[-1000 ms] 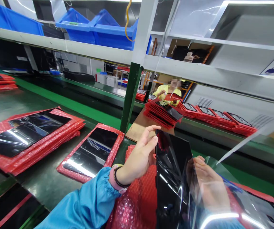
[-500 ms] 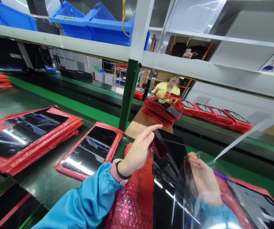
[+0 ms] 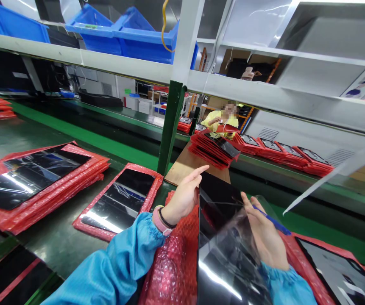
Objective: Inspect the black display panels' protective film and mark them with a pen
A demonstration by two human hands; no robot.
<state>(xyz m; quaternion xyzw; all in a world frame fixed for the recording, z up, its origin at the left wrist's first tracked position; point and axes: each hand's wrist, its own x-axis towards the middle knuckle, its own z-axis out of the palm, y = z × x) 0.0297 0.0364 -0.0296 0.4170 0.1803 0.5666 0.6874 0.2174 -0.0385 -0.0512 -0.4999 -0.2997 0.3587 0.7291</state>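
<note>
My left hand (image 3: pixel 184 197) grips the left edge of a glossy black panel (image 3: pixel 215 241) that stands tilted above red bubble wrap (image 3: pixel 172 267); its forefinger points out past the panel's top corner. My right hand (image 3: pixel 263 235) lies on the panel's face, fingers stretched toward its top, seen partly through a clear film (image 3: pixel 249 220) that curls off the panel. A thin blue strip (image 3: pixel 273 222) of the film runs along the right edge by my fingers. Both sleeves are light blue.
A black panel on a red bag (image 3: pixel 120 201) lies left of my hands, a stack of them (image 3: pixel 32 182) farther left. Another panel (image 3: pixel 338 271) lies at lower right. A green post (image 3: pixel 169 127) stands ahead. A person in yellow (image 3: pixel 222 123) works behind red stacks (image 3: pixel 215 150).
The panel has turned and shifted a little left with my left hand. My right hand has moved up onto its face, and the clear film has dropped lower over it.
</note>
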